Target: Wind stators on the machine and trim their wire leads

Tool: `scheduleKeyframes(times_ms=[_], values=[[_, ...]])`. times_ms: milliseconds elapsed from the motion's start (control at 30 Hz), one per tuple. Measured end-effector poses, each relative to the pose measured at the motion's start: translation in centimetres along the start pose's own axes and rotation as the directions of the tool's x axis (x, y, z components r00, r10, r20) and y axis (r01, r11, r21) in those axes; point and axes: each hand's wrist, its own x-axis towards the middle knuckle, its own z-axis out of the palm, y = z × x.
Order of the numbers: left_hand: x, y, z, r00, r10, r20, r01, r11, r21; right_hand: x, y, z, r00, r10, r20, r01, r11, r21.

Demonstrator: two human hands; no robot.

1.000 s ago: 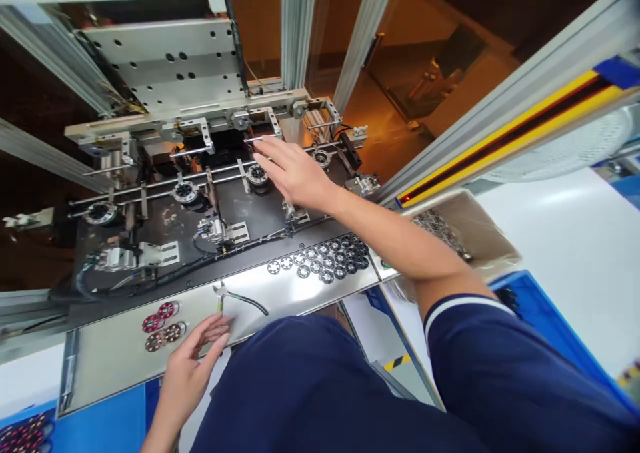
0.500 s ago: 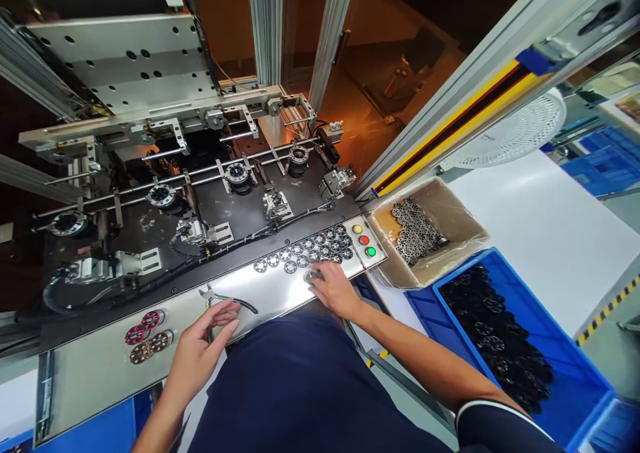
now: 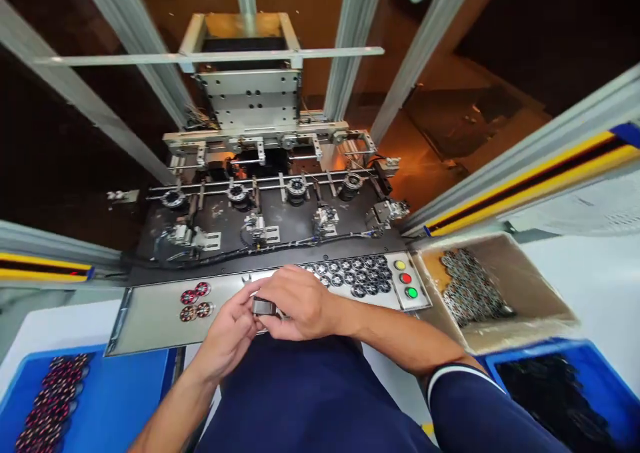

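My left hand (image 3: 231, 333) and my right hand (image 3: 300, 303) are together above the front edge of the metal shelf (image 3: 150, 320). Between them is a small dark cylindrical part (image 3: 263, 306), with the fingers of both hands closed round it. The cutters' metal tips (image 3: 247, 278) show just behind my hands; their handles are hidden. Several black-and-silver round parts (image 3: 360, 276) lie on the shelf to the right of my hands. Several red and copper-coloured round parts (image 3: 195, 302) lie to the left.
Behind the shelf stands a machine with round fixtures (image 3: 297, 188) and clamps. Yellow, red and green buttons (image 3: 406, 278) are at the shelf's right end. A carton (image 3: 535, 293) and a blue bin (image 3: 595, 366) stand at right, another blue bin (image 3: 120, 386) at lower left.
The view has turned left. My right hand has come from the round parts to my left hand with a dark part, and my left hand has closed on it too.
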Motion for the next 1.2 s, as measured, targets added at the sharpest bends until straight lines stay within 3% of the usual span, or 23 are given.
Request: scheduleKeyframes(times_ms=[67,200,333,500,733,800,867,1000,1100,1200], values=[[-0.9,0.6,0.6,0.995,0.065,-0.075,-0.076,0.986,-0.147,2.6,-0.7,0.3,0.991,-0.062,-0.119,0.073,0.993,0.092],[-2.2,0.7,0.9,0.971,0.141,-0.195,-0.177,0.967,-0.184,4.1,-1.2,0.6,0.999,-0.015,-0.049,0.027,0.966,0.258],[-2.5,0.3,0.7,0.945,0.198,-0.259,-0.251,0.949,-0.19,4.2,-1.4,0.7,0.998,-0.006,-0.068,0.024,0.964,0.265],[-2.7,-0.2,0.8,0.91,0.257,-0.326,-0.305,0.946,-0.105,4.9,-1.8,0.7,0.994,-0.019,-0.111,0.046,0.969,0.243],[-2.8,0.1,0.8,0.874,0.272,-0.402,-0.261,0.962,0.084,4.1,-1.9,0.6,0.984,0.069,-0.164,-0.018,0.957,0.29],[-3.3,0.5,0.4,0.879,0.277,-0.387,-0.244,0.961,0.134,3.9,-1.7,-0.3,0.992,0.091,-0.084,-0.052,0.92,0.387],[-4.0,0.8,-0.1,0.887,0.296,-0.355,-0.222,0.947,0.234,4.0,-1.4,-1.6,0.991,0.109,0.074,-0.131,0.849,0.512],[-5.3,1.2,-1.2,0.908,0.301,-0.291,-0.158,0.889,0.429,4.7,-0.1,-3.5,0.939,0.079,0.334,-0.299,0.666,0.683],[-5.6,1.5,-2.1,0.93,0.29,-0.224,-0.133,0.837,0.53,4.9,0.8,-3.5,0.911,-0.006,0.413,-0.337,0.568,0.751],[-5.8,1.7,-2.9,0.949,0.267,-0.166,-0.107,0.772,0.626,4.5,0.9,-2.5,0.889,-0.145,0.435,-0.297,0.539,0.788]])
